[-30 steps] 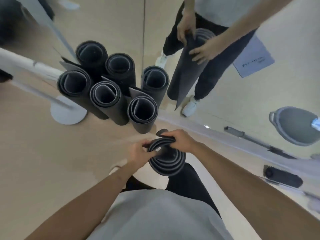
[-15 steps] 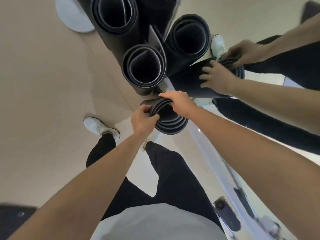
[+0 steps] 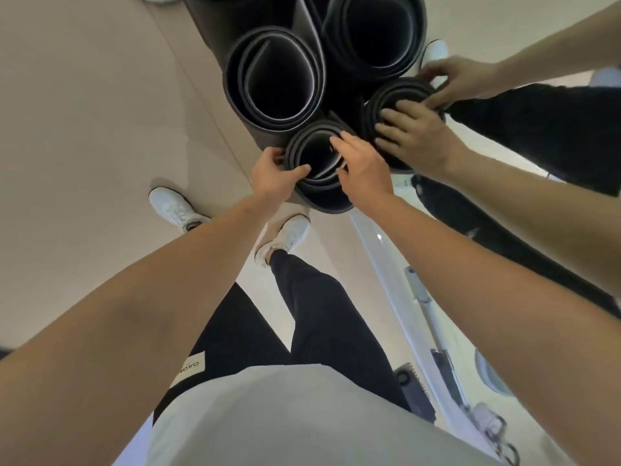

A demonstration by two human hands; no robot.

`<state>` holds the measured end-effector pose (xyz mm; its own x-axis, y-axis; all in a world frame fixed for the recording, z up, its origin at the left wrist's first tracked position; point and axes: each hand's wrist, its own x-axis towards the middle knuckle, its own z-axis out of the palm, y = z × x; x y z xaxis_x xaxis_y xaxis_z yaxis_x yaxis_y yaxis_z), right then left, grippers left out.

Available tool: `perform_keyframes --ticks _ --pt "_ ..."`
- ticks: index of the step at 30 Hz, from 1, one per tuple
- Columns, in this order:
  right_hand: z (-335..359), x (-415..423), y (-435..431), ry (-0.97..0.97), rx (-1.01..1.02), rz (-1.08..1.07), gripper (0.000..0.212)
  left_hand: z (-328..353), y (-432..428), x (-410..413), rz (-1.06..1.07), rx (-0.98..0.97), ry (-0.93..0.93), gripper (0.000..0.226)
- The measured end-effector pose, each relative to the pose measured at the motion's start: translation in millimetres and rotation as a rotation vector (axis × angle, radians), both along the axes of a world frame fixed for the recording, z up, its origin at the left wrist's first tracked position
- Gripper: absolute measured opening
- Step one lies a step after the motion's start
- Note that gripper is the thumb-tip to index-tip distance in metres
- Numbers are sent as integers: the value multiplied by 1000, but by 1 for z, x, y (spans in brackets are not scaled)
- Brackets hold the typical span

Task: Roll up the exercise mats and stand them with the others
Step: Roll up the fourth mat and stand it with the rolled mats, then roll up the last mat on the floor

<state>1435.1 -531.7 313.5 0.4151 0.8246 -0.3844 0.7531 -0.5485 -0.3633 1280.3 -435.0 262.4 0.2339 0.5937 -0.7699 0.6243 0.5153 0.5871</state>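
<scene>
The left hand (image 3: 275,173) is clamping its grip on the mat (image 3: 322,193) rim; the right hand (image 3: 364,168), grip apart, is pressing down. Best keeping it upright, snug against the rolls (image 3: 274,72) at upper centre.

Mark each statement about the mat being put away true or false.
1. The left hand pinches the rim of the rolled mat. True.
2. The rolled mat lies flat on the floor. False: it stands on end beside the other rolls.
3. The right hand reaches straight fingers over the mat's top. True.
4. The shoes are black. False: they are white.
</scene>
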Motion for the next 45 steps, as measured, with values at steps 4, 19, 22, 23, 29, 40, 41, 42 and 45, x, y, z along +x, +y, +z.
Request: perform_keyframes --ticks 4,19,22,23,29,40,41,42,45 --pt "22 -19 -23 124 -16 -153 60 13 3 -9 -15 -79 -2 55" --pt "73 -98 -73 296 -161 -695 57 75 31 -52 -353 -296 49 24" --pt "81 -132 -79 287 -140 -869 57 89 42 -64 -457 -266 62 25" --pt "86 -145 -79 291 -126 -924 55 95 46 -68 -494 -265 53 26" --pt "125 -237 -58 325 39 -1335 39 152 75 -94 -909 -149 -134 14" --pt "198 -485 -18 380 315 -1904 22 236 69 -184 -1888 29 -342 8" --pt "199 -512 -14 377 321 -1929 22 242 67 -197 -1927 44 -383 9" --pt "199 -538 -10 377 338 -1952 22 246 66 -211 -1955 62 -428 10" --pt "197 -614 7 363 394 -2042 23 253 66 -262 -2007 80 -536 17"
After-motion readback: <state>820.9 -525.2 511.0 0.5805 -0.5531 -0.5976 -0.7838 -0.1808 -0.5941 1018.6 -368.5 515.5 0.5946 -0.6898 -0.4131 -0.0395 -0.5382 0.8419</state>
